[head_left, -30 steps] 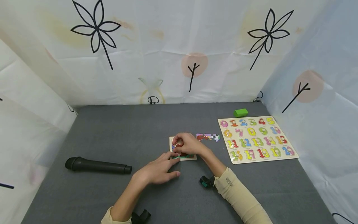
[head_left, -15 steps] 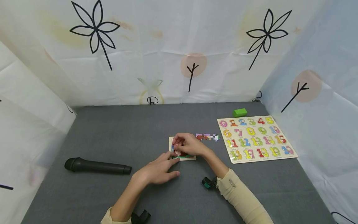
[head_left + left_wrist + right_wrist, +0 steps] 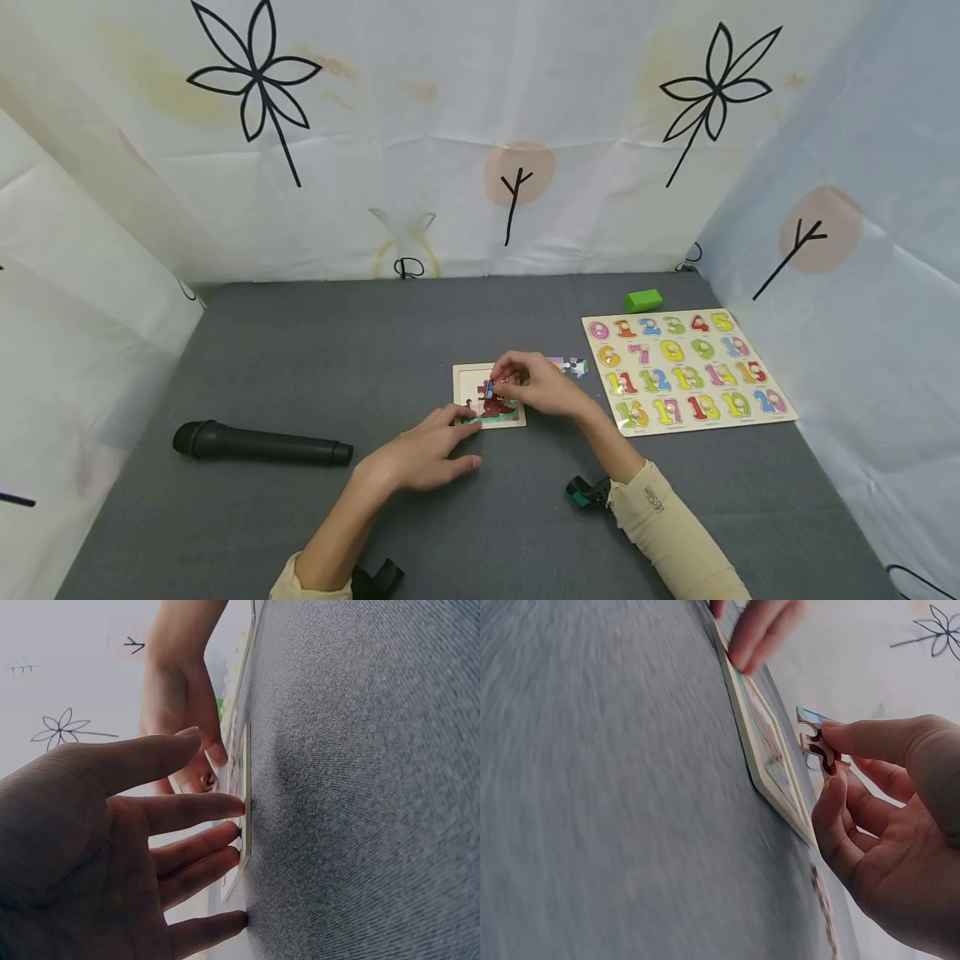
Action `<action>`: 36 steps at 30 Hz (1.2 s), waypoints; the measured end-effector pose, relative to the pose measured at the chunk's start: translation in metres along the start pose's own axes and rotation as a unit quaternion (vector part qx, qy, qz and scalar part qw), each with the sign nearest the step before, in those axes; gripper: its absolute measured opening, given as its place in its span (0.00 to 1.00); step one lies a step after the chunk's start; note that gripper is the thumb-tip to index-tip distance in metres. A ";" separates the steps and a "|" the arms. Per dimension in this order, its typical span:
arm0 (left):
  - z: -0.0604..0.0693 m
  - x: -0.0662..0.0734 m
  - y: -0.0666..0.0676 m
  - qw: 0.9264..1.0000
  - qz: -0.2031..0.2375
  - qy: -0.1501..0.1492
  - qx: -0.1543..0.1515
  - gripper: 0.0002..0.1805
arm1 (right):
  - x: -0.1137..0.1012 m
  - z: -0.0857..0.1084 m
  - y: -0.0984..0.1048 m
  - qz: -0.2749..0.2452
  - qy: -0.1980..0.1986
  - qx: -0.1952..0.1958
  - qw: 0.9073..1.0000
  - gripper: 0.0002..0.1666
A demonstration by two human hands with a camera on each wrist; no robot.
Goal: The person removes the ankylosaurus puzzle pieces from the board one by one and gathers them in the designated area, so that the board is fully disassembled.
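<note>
In the head view, a small wooden jigsaw tray (image 3: 467, 377) lies on the grey table, partly filled with red, brown and green picture pieces. My right hand (image 3: 543, 386) is over its right side and pinches a jigsaw piece (image 3: 823, 744) between thumb and fingers. The right wrist view has that piece tilted, brown and pale blue, held off the tray. My left hand (image 3: 420, 454) lies at the tray's near left corner; its fingers (image 3: 199, 814) are extended and touch the rim. More loose jigsaw pieces (image 3: 577, 367) lie just behind the right hand, partly hidden.
A wooden number puzzle board (image 3: 657, 341) lies to the right, with a green block (image 3: 643, 301) behind it. On the left lies a black microphone (image 3: 262, 444). White printed cloth walls (image 3: 450, 125) stand along the back and sides.
My right hand has lifted from the tray's left part and moved right, with a jigsaw piece in its fingers, uncovering the tray's upper left. My left hand has stayed still.
</note>
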State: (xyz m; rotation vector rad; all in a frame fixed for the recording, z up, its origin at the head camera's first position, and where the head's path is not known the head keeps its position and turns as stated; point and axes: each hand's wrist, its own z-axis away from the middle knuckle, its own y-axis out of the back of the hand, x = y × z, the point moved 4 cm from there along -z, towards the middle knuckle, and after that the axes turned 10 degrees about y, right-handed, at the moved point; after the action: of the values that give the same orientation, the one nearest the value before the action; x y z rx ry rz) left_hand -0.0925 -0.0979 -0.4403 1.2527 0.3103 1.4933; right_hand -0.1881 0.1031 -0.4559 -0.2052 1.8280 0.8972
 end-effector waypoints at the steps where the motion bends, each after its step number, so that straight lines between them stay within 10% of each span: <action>1: 0.000 0.000 0.000 1.000 -0.001 0.000 0.001 0.32 | 0.002 0.002 0.003 0.005 0.000 0.003 1.000 0.07; 21: -0.001 -0.001 -0.001 1.000 0.012 -0.003 0.010 0.31 | 0.024 0.035 0.042 0.051 -0.083 0.043 0.994 0.08; 36: 0.001 0.000 0.000 1.000 0.013 0.000 0.008 0.32 | 0.019 0.033 0.038 0.175 -0.050 0.057 0.982 0.06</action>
State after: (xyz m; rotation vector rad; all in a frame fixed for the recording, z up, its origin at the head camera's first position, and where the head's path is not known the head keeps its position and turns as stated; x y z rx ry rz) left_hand -0.0917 -0.0980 -0.4400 1.2734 0.3092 1.5155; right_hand -0.1921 0.1566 -0.4598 0.2370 1.8438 1.0189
